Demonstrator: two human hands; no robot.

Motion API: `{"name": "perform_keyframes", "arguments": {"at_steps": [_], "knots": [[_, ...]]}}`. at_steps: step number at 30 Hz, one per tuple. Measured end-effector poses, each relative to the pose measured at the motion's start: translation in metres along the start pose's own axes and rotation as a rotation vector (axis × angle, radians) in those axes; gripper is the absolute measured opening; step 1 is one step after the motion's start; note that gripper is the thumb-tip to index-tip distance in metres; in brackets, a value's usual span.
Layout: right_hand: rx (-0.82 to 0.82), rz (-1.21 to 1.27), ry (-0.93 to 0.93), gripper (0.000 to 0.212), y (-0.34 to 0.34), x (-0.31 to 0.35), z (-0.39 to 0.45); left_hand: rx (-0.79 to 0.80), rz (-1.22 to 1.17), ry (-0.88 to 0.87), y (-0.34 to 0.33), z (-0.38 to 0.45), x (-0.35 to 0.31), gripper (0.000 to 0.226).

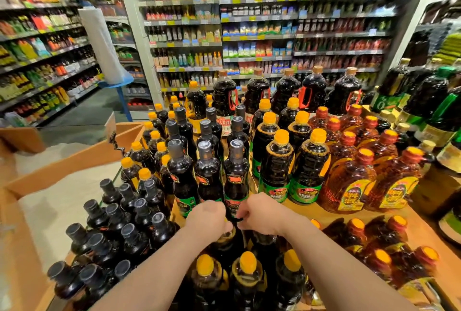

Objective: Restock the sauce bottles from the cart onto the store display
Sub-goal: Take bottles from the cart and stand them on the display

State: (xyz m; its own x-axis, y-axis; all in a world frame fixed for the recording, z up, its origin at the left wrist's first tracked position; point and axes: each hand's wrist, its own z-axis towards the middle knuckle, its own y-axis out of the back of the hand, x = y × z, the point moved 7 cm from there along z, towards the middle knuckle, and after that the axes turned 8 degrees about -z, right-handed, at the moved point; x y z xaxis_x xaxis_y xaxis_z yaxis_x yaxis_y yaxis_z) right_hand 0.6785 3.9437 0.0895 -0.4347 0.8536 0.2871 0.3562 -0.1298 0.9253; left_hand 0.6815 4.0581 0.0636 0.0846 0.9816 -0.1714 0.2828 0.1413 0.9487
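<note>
Both your hands meet on one dark bottle (pixel 233 232) just in front of the grey-capped row (pixel 235 173): left hand (pixel 208 217) and right hand (pixel 259 213) curled round its top. Axis upright; right hand nearer the row.

Bright, even store light falls from above, though I see no lamp. It glints white on the dark bottles (pixel 235 173) in front of me. The wide lens bows the shelves (pixel 262 36) toward the edges, and the far rows smear with blur. My forearms throw soft shadows, perhaps, onto the bottles beneath them.
</note>
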Motion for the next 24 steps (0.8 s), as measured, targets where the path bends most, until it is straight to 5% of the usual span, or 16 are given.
{"name": "perform_keyframes", "arguments": {"at_steps": [11,19,24], "knots": [[0.095,0.195,0.074,0.096,0.023,0.023,-0.002,-0.136,0.134,-0.280,0.117,-0.048,-0.020,0.038],[0.016,0.286,0.229,0.081,0.069,0.048,0.001,0.018,0.223,-0.703,0.172,-0.069,-0.037,0.032],[-0.097,0.287,0.263,0.067,0.070,0.062,0.002,0.088,0.238,-0.804,0.175,-0.070,-0.039,0.030]]}}
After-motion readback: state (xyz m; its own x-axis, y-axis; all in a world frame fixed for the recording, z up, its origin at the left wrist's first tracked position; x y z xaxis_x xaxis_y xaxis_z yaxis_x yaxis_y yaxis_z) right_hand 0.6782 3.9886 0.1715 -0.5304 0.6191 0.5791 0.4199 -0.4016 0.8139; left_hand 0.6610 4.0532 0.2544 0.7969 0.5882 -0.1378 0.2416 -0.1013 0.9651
